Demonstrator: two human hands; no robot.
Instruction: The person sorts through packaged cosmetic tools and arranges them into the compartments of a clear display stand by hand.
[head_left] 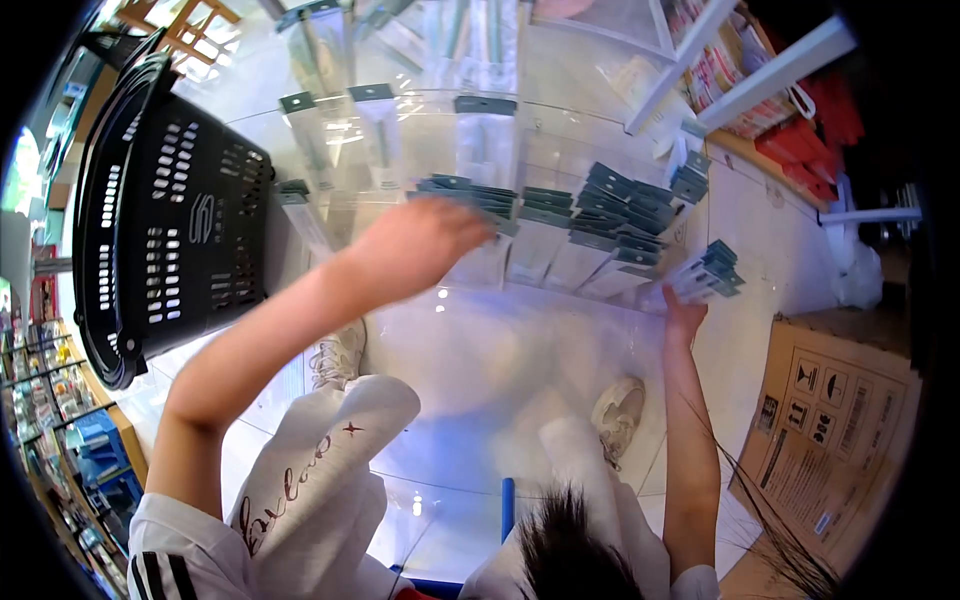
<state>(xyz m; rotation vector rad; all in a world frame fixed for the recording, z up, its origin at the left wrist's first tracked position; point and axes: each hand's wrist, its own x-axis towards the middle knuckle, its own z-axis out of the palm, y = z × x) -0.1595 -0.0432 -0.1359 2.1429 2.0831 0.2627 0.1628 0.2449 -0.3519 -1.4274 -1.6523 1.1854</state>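
Observation:
My left hand [425, 245] is over the front row of a clear display rack, against several flat packets with dark green header tops [465, 190]. Motion smears its fingers, and whether they grip a packet cannot be made out. At the rack's right end, my right hand [685, 312] has its fingers closed around the lower part of a fanned bunch of packets [712, 268]. More green-topped packets [620, 205] stand tightly together between the two hands. Further back, single packets [375, 120] sit spaced apart in clear slots.
A black shopping basket [185, 225] stands on the left. To the right are a cardboard box [825, 430] and a white metal frame [770, 75] with red packages [800, 150] near it. Loaded shelves [60, 430] line the far left. My shoes [620, 415] rest on shiny tiles.

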